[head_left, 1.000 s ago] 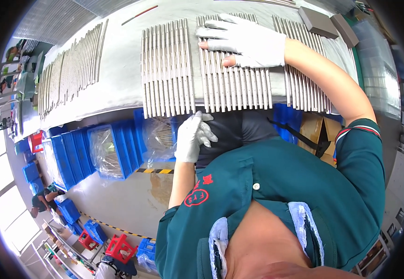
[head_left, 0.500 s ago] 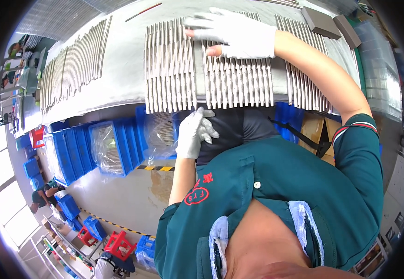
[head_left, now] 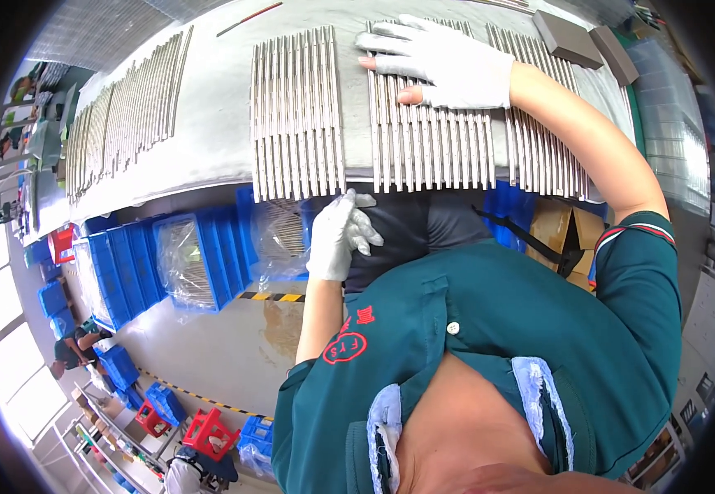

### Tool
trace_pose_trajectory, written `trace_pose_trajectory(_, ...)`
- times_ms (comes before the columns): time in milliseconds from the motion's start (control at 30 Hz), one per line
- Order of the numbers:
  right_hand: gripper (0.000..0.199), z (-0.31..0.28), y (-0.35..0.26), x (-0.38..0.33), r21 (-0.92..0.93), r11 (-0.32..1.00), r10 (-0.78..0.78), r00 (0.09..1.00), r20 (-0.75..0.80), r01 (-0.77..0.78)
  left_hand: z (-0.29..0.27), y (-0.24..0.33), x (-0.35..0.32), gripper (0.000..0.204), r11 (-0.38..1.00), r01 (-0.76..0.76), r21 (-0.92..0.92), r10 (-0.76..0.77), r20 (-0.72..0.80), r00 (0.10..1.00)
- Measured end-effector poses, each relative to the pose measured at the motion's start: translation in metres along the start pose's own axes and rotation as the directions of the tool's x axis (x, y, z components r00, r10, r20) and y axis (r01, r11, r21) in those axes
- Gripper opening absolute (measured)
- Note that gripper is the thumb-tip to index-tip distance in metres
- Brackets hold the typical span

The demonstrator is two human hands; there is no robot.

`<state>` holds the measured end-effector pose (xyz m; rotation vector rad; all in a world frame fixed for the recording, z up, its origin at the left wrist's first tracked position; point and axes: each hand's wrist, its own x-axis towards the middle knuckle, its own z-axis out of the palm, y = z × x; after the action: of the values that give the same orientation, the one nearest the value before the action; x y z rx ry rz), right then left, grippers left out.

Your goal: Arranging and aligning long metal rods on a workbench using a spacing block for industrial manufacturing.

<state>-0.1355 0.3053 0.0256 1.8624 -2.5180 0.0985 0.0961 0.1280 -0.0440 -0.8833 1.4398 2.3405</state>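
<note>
My right hand (head_left: pixel 444 66), in a white glove with bare fingertips, lies spread over the far part of the middle row of slim metal rods (head_left: pixel 436 152). Its fingers reach left past the row's edge. My left hand (head_left: pixel 339 237), gloved too, is at the table's near edge, by the ends of the left row of rods (head_left: pixel 297 115). Its fingers are loosely bent and apart, with nothing seen in them. A third row of rods (head_left: pixel 543 148) lies to the right, partly under my right forearm.
More rods (head_left: pixel 131 111) lie fanned out on the white-covered table (head_left: pixel 218 107) at the left. Two grey-brown blocks (head_left: pixel 567 39) sit at the far right. Below the edge stand blue crates (head_left: pixel 127 267) with plastic-wrapped rods. A person (head_left: pixel 78 346) bends over at far left.
My right hand has slid to the right, and the middle row of rods has moved with it. The gap to the left row is wider. My left hand has hardly moved.
</note>
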Motion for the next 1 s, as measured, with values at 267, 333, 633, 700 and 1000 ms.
trace_pose_trajectory(267,0.064,0.0021,0.0018,-0.0016,-0.028,1.0,-0.013,1.0,-0.008,0.013,0.0044,0.0012,-0.0002,0.042,1.0,0.016,0.009,-0.016,-0.017,1.0)
trace_pose_trajectory(333,0.064,0.0,0.0011,-0.0021,-0.008,1.0,-0.01,1.0,-0.002,0.009,0.0042,0.0009,-0.0003,0.042,1.0,0.022,-0.002,-0.022,-0.024,0.999)
trace_pose_trajectory(633,0.063,0.0029,0.0011,-0.0019,-0.025,1.0,0.013,1.0,-0.017,-0.013,0.0058,0.0027,-0.0012,0.043,0.999,0.021,0.024,-0.02,-0.045,0.999)
trace_pose_trajectory(700,0.064,0.004,0.002,-0.0024,-0.013,1.0,0.011,1.0,-0.022,-0.011,0.0064,0.0024,-0.0012,0.043,0.999,0.015,0.029,-0.014,-0.041,0.999)
trace_pose_trajectory(1000,0.063,0.0033,0.0006,-0.0034,-0.032,0.999,0.018,0.999,-0.03,-0.019,0.0033,0.0,-0.0004,0.044,1.0,-0.008,0.021,0.009,-0.03,1.0)
